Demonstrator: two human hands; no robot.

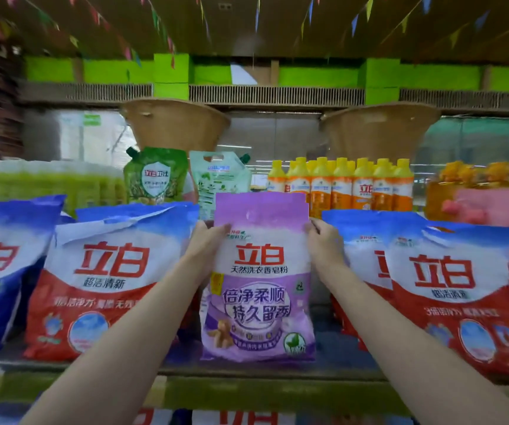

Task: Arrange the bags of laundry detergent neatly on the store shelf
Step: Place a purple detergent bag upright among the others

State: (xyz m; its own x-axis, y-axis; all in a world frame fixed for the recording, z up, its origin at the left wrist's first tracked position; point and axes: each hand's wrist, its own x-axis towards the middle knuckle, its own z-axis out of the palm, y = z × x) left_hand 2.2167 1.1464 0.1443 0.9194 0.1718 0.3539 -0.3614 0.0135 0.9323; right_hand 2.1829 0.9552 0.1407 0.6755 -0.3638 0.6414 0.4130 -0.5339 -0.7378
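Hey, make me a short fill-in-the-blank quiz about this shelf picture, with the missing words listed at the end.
1. Both hands hold a bag whose main color is ____.
2. The left hand and right hand each take a grip on the bag near its ____ corners.
3. The bottles behind the bag have ____ caps.
4. The bag stands ____ on the shelf.

Missing words: purple; upper; yellow; upright

Strings of coloured pennant flags (pixel 155 16) hang under a dim brown ceiling (pixel 262 32); bright green wall panels (pixel 172 75) run behind; two woven baskets (pixel 175 124) sit high.
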